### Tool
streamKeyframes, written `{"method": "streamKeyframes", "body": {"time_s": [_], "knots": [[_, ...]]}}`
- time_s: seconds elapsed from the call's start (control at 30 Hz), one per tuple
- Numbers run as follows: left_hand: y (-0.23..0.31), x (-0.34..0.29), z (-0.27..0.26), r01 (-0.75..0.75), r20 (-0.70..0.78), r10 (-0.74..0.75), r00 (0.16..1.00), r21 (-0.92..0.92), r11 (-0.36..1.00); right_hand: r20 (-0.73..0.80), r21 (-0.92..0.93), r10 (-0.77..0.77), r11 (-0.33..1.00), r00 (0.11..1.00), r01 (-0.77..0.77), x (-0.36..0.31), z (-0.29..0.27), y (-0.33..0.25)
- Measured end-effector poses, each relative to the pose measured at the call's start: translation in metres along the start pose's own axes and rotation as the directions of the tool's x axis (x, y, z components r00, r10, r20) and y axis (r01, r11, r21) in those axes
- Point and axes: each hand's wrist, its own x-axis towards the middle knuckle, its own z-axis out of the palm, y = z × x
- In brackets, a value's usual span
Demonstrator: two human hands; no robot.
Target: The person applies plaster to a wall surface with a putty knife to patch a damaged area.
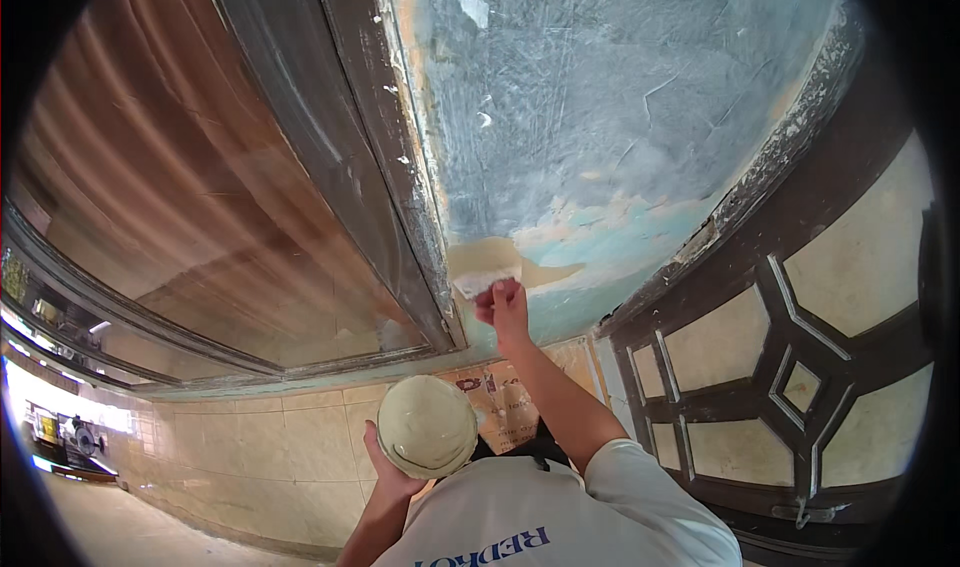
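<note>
My left hand [392,469] is wrapped round the side of a round tub [428,429] full of smooth cream-coloured paste, held in front of my body. With my right arm stretched forward, my right hand [505,305] grips a flat, pale spreader [490,279] with whitish smears on it. Its edge lies against the wall, close to the window frame. Beige paste [487,254] covers the wall around the blade and trails off to the right. My fingers hide the spreader's grip. Above, the wall [570,97] is patchy blue-grey with scratches and flaked spots.
A dark wooden window frame [345,147] with brown curtains behind the glass borders the wall on the left. To the right stands a dark door [770,367] with pale panels. Beige tiles [310,437] line the lower wall. A fan [85,437] is far left.
</note>
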Motion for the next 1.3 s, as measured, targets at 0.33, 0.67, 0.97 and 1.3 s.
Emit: {"method": "streamKeyframes", "body": {"time_s": [0.33,0.67,0.97,1.3], "knots": [[-0.016,0.002,0.018,-0.030,-0.041,0.030,0.999,-0.013,0.999,-0.028,-0.032,0.135,0.990,0.990,-0.136,-0.017,-0.021,0.011],[-0.037,0.012,0.038,-0.090,0.100,0.097,0.990,-0.071,0.993,-0.083,-0.072,0.257,0.962,0.963,-0.263,0.005,-0.084,0.034],[-0.056,0.024,0.047,-0.154,0.250,0.204,0.946,-0.206,0.966,0.023,0.082,0.015,0.996,1.000,-0.017,0.025,-0.063,0.021],[-0.074,0.027,0.049,-0.097,-0.128,0.078,0.989,-0.156,0.983,0.040,0.016,0.326,0.945,0.945,-0.326,-0.022,-0.038,0.005]]}}
